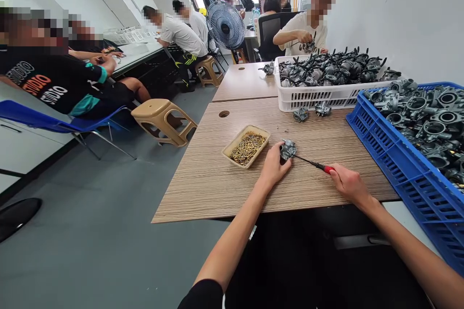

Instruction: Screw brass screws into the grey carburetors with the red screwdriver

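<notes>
On the wood-grain table, my left hand [274, 164] is closed around a small grey metal carburetor [288, 148], steadying it on the tabletop. My right hand [350, 182] grips the red handle of a screwdriver [315, 164]. The screwdriver's dark shaft points left, and its tip meets the side of the carburetor. Just left of my left hand stands a shallow beige tray [227, 153] full of small brass-coloured and grey metal parts. Two tiny pieces [286, 130] lie loose beyond the carburetor.
A blue crate [391, 154] heaped with carburetors borders the table's right side. Behind it, a white basket [315, 94] holds more, with two loose carburetors [300, 115] in front. Across the table a person [306, 34] handles another carburetor. A beige stool [155, 111] stands left.
</notes>
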Demonstrator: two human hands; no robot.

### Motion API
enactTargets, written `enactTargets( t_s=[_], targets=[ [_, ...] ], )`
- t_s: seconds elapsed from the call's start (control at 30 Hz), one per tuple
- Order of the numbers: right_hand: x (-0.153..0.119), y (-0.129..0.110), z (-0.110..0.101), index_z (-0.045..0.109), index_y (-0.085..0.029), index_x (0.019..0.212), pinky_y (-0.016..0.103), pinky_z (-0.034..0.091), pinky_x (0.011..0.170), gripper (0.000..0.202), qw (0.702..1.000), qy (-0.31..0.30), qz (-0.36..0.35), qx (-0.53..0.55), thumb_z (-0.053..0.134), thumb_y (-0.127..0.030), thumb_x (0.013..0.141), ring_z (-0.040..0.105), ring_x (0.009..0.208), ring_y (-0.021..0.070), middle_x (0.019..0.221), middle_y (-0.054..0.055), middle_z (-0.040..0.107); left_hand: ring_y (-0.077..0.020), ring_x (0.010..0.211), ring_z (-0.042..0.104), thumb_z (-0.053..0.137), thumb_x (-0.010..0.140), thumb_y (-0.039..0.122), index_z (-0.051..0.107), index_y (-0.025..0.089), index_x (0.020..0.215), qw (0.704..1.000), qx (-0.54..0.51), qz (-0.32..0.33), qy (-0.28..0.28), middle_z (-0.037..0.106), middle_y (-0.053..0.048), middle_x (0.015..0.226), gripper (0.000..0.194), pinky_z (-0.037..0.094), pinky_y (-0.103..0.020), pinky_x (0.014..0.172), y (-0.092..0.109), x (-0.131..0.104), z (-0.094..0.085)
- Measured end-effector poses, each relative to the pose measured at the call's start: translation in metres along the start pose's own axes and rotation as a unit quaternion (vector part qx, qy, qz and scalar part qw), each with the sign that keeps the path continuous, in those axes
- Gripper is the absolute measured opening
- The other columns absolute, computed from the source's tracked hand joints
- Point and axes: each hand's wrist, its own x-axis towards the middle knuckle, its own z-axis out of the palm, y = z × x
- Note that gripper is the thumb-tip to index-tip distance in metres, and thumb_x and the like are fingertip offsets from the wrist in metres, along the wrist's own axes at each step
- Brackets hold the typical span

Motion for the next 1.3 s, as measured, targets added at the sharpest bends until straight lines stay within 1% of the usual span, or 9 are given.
enactTargets(
  t_s=[0.1, 0.2, 0.33, 0.5, 0.63, 0.83, 1.0, 1.13, 1.3],
  targets=[
    [0.001, -0.003, -0.001, 0.064, -0.020, 0.116, 0.030, 0.051, 0.065, 0.035, 1.000, 0.010, 0.000, -0.007, 0.039, -0.045, 0.113, 0.075, 0.071, 0.0220, 0.087, 0.006, 0.079, -0.0299, 0.128, 0.064, 0.070, 0.089, 0.021, 0.047, 0.021, 0.142, 1.000, -0.001, -0.007, 0.005, 0.066, -0.014, 0.139, 0.058, 0.050, -0.047, 0.114, 0.001, 0.001, 0.000],
    [0.001, -0.004, 0.000, 0.063, -0.020, 0.119, 0.032, 0.054, 0.066, 0.034, 1.000, 0.015, 0.003, -0.014, 0.045, -0.048, 0.110, 0.077, 0.073, 0.0244, 0.092, 0.008, 0.081, -0.0298, 0.128, 0.064, 0.070, 0.089, 0.022, 0.048, 0.021, 0.141, 1.000, -0.003, -0.011, 0.007, 0.066, -0.014, 0.139, 0.056, 0.051, -0.047, 0.113, 0.002, 0.002, -0.001],
    [-0.001, -0.002, 0.001, 0.064, -0.020, 0.117, 0.032, 0.054, 0.065, 0.032, 1.000, 0.014, -0.001, -0.015, 0.046, -0.045, 0.109, 0.078, 0.074, 0.0251, 0.092, 0.009, 0.081, -0.0293, 0.125, 0.065, 0.071, 0.090, 0.024, 0.049, 0.021, 0.137, 1.000, 0.002, -0.022, 0.014, 0.068, -0.013, 0.133, 0.052, 0.052, -0.046, 0.111, 0.006, 0.003, -0.002],
    [-0.002, -0.002, 0.001, 0.066, -0.020, 0.115, 0.031, 0.053, 0.065, 0.034, 0.999, 0.033, -0.011, -0.016, 0.045, -0.046, 0.110, 0.077, 0.071, 0.0237, 0.088, 0.008, 0.081, -0.0300, 0.118, 0.066, 0.072, 0.092, 0.032, 0.051, 0.023, 0.132, 0.999, 0.018, -0.037, 0.019, 0.069, -0.011, 0.123, 0.046, 0.054, -0.045, 0.104, 0.008, 0.002, -0.003],
    [-0.001, -0.002, 0.001, 0.068, -0.019, 0.114, 0.030, 0.051, 0.065, 0.038, 0.998, 0.047, -0.020, -0.020, 0.044, -0.048, 0.111, 0.077, 0.072, 0.0229, 0.090, 0.009, 0.081, -0.0301, 0.119, 0.065, 0.071, 0.092, 0.031, 0.051, 0.022, 0.131, 0.999, 0.021, -0.029, 0.016, 0.069, -0.011, 0.124, 0.044, 0.054, -0.045, 0.104, 0.007, 0.002, -0.003],
    [-0.001, -0.001, -0.001, 0.070, -0.022, 0.105, 0.028, 0.046, 0.059, 0.039, 1.000, 0.006, -0.004, 0.006, 0.042, -0.048, 0.111, 0.073, 0.060, 0.0195, 0.070, 0.002, 0.075, -0.0295, 0.118, 0.065, 0.071, 0.092, 0.030, 0.052, 0.022, 0.129, 1.000, 0.020, -0.018, 0.015, 0.068, -0.011, 0.124, 0.043, 0.054, -0.045, 0.104, 0.008, 0.001, -0.003],
    [-0.001, -0.002, -0.003, 0.070, -0.021, 0.107, 0.028, 0.049, 0.060, 0.039, 0.999, 0.019, 0.011, 0.039, 0.043, -0.048, 0.110, 0.073, 0.059, 0.0199, 0.074, 0.004, 0.077, -0.0314, 0.116, 0.066, 0.074, 0.090, 0.031, 0.052, 0.022, 0.128, 0.998, 0.039, -0.039, 0.023, 0.069, -0.011, 0.122, 0.044, 0.055, -0.047, 0.102, 0.009, 0.000, -0.002],
    [-0.002, -0.002, -0.005, 0.070, -0.022, 0.104, 0.029, 0.049, 0.058, 0.038, 0.997, 0.044, 0.041, 0.042, 0.042, -0.048, 0.109, 0.070, 0.056, 0.0195, 0.074, 0.004, 0.076, -0.0321, 0.112, 0.066, 0.074, 0.092, 0.037, 0.053, 0.024, 0.127, 0.996, 0.067, -0.045, 0.035, 0.070, -0.011, 0.119, 0.043, 0.055, -0.048, 0.098, 0.012, 0.002, -0.001],
    [-0.001, -0.002, -0.004, 0.070, -0.021, 0.105, 0.029, 0.048, 0.057, 0.039, 0.998, 0.045, 0.025, 0.029, 0.043, -0.049, 0.110, 0.070, 0.055, 0.0193, 0.073, 0.004, 0.076, -0.0308, 0.105, 0.066, 0.072, 0.094, 0.039, 0.054, 0.024, 0.122, 0.994, 0.077, -0.060, 0.043, 0.070, -0.009, 0.112, 0.037, 0.056, -0.044, 0.091, 0.016, 0.006, 0.001]
  ],
)
